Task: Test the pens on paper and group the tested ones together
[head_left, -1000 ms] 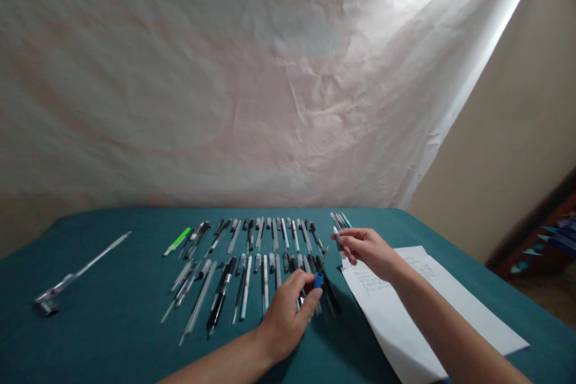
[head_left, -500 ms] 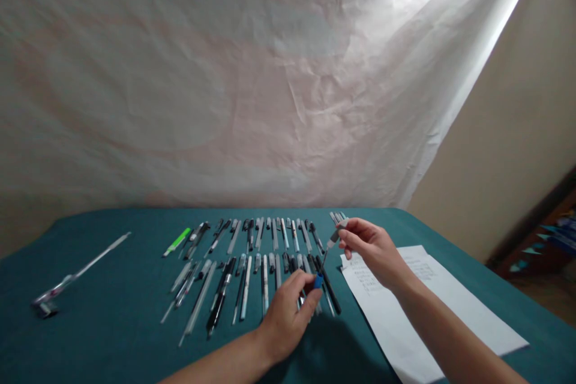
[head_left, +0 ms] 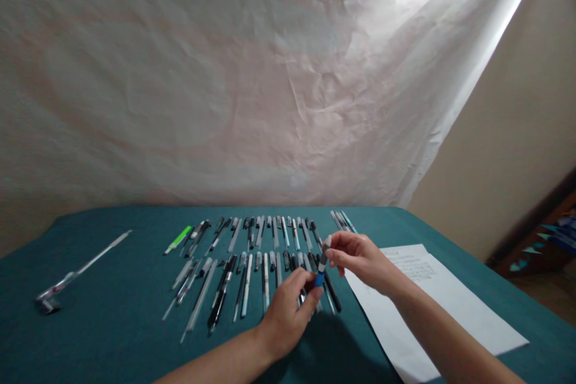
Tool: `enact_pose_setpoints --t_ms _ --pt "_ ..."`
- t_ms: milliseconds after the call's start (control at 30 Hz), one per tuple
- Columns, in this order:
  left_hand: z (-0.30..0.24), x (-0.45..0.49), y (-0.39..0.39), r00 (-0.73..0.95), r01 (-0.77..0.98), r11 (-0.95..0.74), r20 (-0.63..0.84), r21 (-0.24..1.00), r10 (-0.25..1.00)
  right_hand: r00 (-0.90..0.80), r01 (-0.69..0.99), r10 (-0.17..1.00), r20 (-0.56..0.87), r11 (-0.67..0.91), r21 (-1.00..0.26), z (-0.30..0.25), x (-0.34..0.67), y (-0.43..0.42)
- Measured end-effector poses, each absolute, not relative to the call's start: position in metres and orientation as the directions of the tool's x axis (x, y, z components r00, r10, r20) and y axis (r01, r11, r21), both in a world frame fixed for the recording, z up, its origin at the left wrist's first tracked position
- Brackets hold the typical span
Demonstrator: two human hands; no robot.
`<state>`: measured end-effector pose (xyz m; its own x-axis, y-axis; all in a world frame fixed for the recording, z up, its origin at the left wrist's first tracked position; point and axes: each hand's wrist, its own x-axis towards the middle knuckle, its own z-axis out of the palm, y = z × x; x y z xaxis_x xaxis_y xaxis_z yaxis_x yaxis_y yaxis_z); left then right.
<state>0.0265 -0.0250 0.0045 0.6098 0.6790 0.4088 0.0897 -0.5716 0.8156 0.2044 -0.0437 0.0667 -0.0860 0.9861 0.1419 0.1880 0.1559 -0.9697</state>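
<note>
My left hand (head_left: 288,306) is closed on the lower end of a pen with a blue grip (head_left: 319,279), held just above the right end of two rows of pens (head_left: 252,252) laid out on a teal tablecloth (head_left: 112,306). My right hand (head_left: 360,258) pinches the pen's grey-white cap (head_left: 324,252), which sits on the upper end of that same pen. Both hands meet over the pen rows, just left of a white sheet of paper (head_left: 432,306).
A long clear rod with a metal end (head_left: 76,273) lies at the far left. A green highlighter (head_left: 177,240) starts the back row. A few more pens (head_left: 342,220) lie apart at the back right. A white cloth hangs behind the table.
My right hand has moved the cap from above the paper's corner down and left onto the pen held in my left hand. The left hand has stayed in place.
</note>
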Motion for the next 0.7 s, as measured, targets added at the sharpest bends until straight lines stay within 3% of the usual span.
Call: enact_pose_setpoints --t_ms 700 --pt "0.0072 0.0263 -0.0236 0.51 0.129 -0.56 0.43 0.818 0.745 -0.079 0.163 0.99 0.12 0.132 -0.978 0.059 0.2009 -0.0382"
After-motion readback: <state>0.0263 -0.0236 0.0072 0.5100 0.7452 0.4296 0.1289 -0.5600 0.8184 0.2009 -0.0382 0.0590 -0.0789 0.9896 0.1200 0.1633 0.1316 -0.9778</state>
